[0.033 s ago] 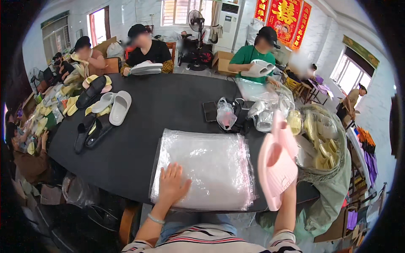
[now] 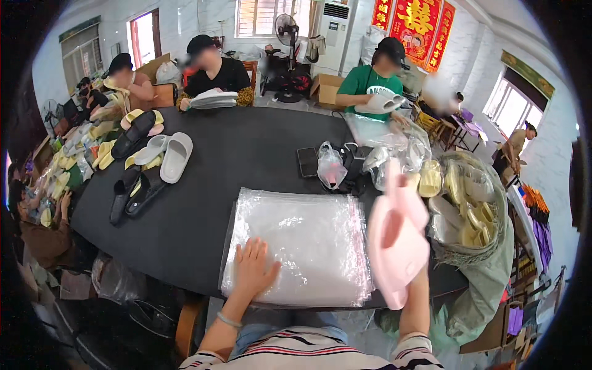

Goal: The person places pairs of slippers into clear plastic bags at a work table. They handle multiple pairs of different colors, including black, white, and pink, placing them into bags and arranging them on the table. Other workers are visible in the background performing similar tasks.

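Observation:
My left hand (image 2: 254, 269) lies flat, fingers spread, on the lower left part of a stack of clear plastic bags (image 2: 308, 240) at the table's near edge. To the right of the stack, my right hand (image 2: 419, 287) holds up a pair of pale pink slide slippers (image 2: 399, 240), toes pointing toward me. The slippers hide my right fingers and look slightly blurred. They are above the table's right end, close to the stack's right edge. The bags have a pinkish strip along their right side.
A large sack (image 2: 478, 246) of wrapped yellow and pale slippers stands at the right. Bagged slippers and a phone (image 2: 307, 162) lie beyond the stack. Grey slides (image 2: 176, 158) and black slippers (image 2: 145, 195) sit at the left of the black table (image 2: 253, 148). Co-workers are across it.
The pink slippers in my right hand have shifted a little left and tilted, nearer the bag stack. My left hand stays in place. The person in green has moved the pale slippers slightly.

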Demonstrator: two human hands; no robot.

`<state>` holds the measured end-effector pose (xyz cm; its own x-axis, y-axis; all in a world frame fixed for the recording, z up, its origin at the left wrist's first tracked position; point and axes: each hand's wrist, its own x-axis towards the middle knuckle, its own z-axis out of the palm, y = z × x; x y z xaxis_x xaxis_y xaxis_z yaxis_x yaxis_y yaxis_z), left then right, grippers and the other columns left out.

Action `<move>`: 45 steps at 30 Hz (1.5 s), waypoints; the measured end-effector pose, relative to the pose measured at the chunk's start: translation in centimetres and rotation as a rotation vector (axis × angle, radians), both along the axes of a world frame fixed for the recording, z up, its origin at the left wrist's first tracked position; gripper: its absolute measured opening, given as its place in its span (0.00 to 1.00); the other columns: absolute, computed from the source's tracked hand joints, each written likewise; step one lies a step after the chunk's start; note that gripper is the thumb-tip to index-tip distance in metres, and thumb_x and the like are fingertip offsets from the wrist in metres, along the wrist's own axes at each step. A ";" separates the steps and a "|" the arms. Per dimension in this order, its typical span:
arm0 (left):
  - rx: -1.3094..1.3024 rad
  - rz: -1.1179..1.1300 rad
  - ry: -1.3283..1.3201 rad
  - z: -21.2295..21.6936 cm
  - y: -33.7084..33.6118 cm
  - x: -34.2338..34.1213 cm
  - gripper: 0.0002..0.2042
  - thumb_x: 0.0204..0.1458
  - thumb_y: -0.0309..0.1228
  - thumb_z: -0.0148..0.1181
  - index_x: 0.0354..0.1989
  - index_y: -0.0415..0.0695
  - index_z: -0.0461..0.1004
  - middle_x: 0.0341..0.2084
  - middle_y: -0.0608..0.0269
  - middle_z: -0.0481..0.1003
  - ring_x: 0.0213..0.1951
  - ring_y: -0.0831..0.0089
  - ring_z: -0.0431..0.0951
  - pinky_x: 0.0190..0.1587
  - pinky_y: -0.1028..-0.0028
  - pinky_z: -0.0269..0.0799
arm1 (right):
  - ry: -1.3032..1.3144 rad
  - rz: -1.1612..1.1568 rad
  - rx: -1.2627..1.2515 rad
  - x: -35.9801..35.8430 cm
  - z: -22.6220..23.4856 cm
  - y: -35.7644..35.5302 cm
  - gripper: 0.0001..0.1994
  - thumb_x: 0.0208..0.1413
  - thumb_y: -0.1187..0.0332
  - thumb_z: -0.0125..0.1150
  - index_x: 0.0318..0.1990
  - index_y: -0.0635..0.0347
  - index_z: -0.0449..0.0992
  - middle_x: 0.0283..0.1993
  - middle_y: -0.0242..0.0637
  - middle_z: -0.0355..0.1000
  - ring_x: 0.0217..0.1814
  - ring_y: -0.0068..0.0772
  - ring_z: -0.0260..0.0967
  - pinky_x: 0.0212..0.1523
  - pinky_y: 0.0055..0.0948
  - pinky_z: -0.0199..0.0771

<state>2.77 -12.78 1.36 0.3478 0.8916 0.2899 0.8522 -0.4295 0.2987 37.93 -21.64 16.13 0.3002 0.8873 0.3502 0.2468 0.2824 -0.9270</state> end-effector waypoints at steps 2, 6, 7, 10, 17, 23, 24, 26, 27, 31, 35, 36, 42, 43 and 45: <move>0.065 0.021 -0.020 -0.1 0.1 0.1 0.33 0.54 0.52 0.48 0.61 0.38 0.63 0.63 0.47 0.60 0.67 0.53 0.55 0.69 0.51 0.36 | -0.287 0.067 -0.038 -3.2 -1.5 2.0 0.28 0.53 0.64 0.61 0.60 0.67 0.63 0.62 0.43 0.62 0.63 0.34 0.60 0.64 0.33 0.58; 0.030 -0.001 0.034 -0.2 0.2 0.1 0.35 0.54 0.54 0.46 0.63 0.38 0.60 0.64 0.45 0.58 0.68 0.52 0.52 0.69 0.51 0.34 | -0.244 0.424 0.158 -9.8 -2.9 6.7 0.25 0.57 0.64 0.51 0.61 0.66 0.62 0.63 0.50 0.60 0.68 0.49 0.53 0.67 0.42 0.47; -0.004 -0.009 0.020 0.0 0.3 0.0 0.36 0.54 0.55 0.46 0.63 0.37 0.60 0.64 0.44 0.57 0.68 0.52 0.51 0.69 0.51 0.33 | -0.376 0.427 0.187 -10.8 -2.9 8.0 0.24 0.57 0.64 0.49 0.60 0.64 0.63 0.62 0.52 0.59 0.68 0.56 0.49 0.66 0.45 0.44; 0.028 0.007 0.000 -0.3 0.3 0.3 0.36 0.54 0.55 0.46 0.62 0.37 0.62 0.64 0.43 0.57 0.69 0.52 0.50 0.69 0.51 0.34 | -0.573 0.362 0.035 -10.5 -8.8 12.1 0.23 0.57 0.62 0.49 0.59 0.62 0.65 0.63 0.50 0.59 0.67 0.56 0.50 0.66 0.47 0.46; 0.012 0.016 0.165 0.2 0.3 0.2 0.35 0.51 0.55 0.49 0.60 0.40 0.65 0.64 0.46 0.58 0.68 0.55 0.52 0.68 0.49 0.37 | -0.917 0.282 0.019 -7.7 -11.1 11.4 0.23 0.55 0.61 0.55 0.59 0.51 0.68 0.62 0.44 0.63 0.66 0.44 0.55 0.62 0.46 0.55; -0.009 0.068 0.141 -1.0 0.8 0.1 0.35 0.50 0.53 0.52 0.61 0.40 0.65 0.65 0.47 0.57 0.67 0.55 0.52 0.68 0.51 0.40 | -0.570 0.222 0.123 -3.9 -14.2 10.9 0.22 0.60 0.65 0.50 0.61 0.62 0.64 0.63 0.47 0.60 0.63 0.47 0.59 0.64 0.41 0.55; -0.008 0.096 0.113 -1.2 0.9 0.2 0.35 0.50 0.53 0.53 0.61 0.40 0.65 0.65 0.48 0.57 0.67 0.55 0.53 0.68 0.52 0.41 | -0.485 0.251 0.146 -3.6 -14.3 10.9 0.22 0.61 0.65 0.49 0.61 0.64 0.63 0.62 0.47 0.61 0.62 0.46 0.60 0.64 0.40 0.55; 0.027 0.208 0.149 -0.5 0.7 -0.2 0.32 0.49 0.48 0.56 0.60 0.40 0.65 0.62 0.48 0.61 0.64 0.54 0.58 0.66 0.51 0.45 | -0.268 0.236 0.061 -3.6 -15.6 11.0 0.22 0.62 0.63 0.46 0.61 0.64 0.63 0.61 0.50 0.62 0.61 0.47 0.61 0.63 0.41 0.57; 0.025 0.247 0.145 -0.4 0.9 -0.5 0.30 0.50 0.46 0.55 0.59 0.40 0.66 0.62 0.48 0.62 0.64 0.54 0.59 0.66 0.51 0.46 | -0.160 0.230 0.020 -3.4 -16.2 11.1 0.22 0.63 0.62 0.45 0.60 0.64 0.64 0.60 0.52 0.63 0.61 0.47 0.62 0.63 0.41 0.57; 0.214 0.258 0.181 3.1 0.4 -1.3 0.25 0.49 0.38 0.59 0.55 0.40 0.69 0.58 0.49 0.66 0.60 0.53 0.64 0.63 0.53 0.52 | -0.155 0.192 -0.025 -2.6 -17.7 11.7 0.22 0.65 0.60 0.41 0.61 0.65 0.63 0.61 0.51 0.63 0.62 0.47 0.63 0.62 0.38 0.60; -0.073 -0.141 -0.385 6.8 -1.4 1.7 0.24 0.49 0.34 0.62 0.56 0.38 0.68 0.54 0.47 0.68 0.55 0.51 0.67 0.61 0.58 0.59 | -0.149 0.198 -0.028 -3.0 -17.0 11.8 0.23 0.64 0.58 0.42 0.58 0.66 0.67 0.59 0.52 0.67 0.62 0.48 0.63 0.63 0.39 0.59; -0.253 -0.210 -0.540 6.4 -2.1 2.7 0.26 0.50 0.33 0.62 0.57 0.38 0.66 0.53 0.46 0.68 0.54 0.50 0.68 0.60 0.59 0.60 | -0.162 0.210 -0.023 -3.5 -16.8 12.1 0.23 0.64 0.58 0.42 0.58 0.66 0.67 0.58 0.52 0.67 0.62 0.49 0.64 0.63 0.40 0.59; 0.026 -0.240 -0.166 3.3 -0.7 8.4 0.31 0.54 0.37 0.59 0.63 0.38 0.58 0.51 0.35 0.66 0.52 0.46 0.69 0.55 0.56 0.65 | -0.240 0.204 0.014 -2.5 -15.3 11.2 0.22 0.63 0.57 0.41 0.53 0.65 0.72 0.54 0.52 0.70 0.58 0.52 0.66 0.60 0.41 0.62; 0.037 -0.210 -0.111 3.6 -0.3 9.0 0.30 0.54 0.38 0.58 0.63 0.38 0.58 0.49 0.34 0.67 0.51 0.45 0.70 0.54 0.56 0.66 | -0.209 0.207 0.013 -2.4 -15.4 11.3 0.21 0.63 0.58 0.41 0.52 0.64 0.72 0.53 0.52 0.71 0.57 0.52 0.67 0.58 0.41 0.63; 0.057 -0.146 -0.004 4.3 0.6 9.9 0.29 0.55 0.40 0.57 0.62 0.38 0.60 0.47 0.33 0.68 0.49 0.44 0.71 0.51 0.55 0.68 | -0.148 0.217 0.013 -2.4 -15.9 11.4 0.21 0.63 0.58 0.41 0.50 0.64 0.73 0.50 0.50 0.73 0.54 0.52 0.68 0.56 0.42 0.65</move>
<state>12.72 -12.18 5.69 0.4711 0.8138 0.3404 0.7785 -0.5650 0.2734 35.56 -10.19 0.19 0.0484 0.9205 0.3877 0.3118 0.3548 -0.8814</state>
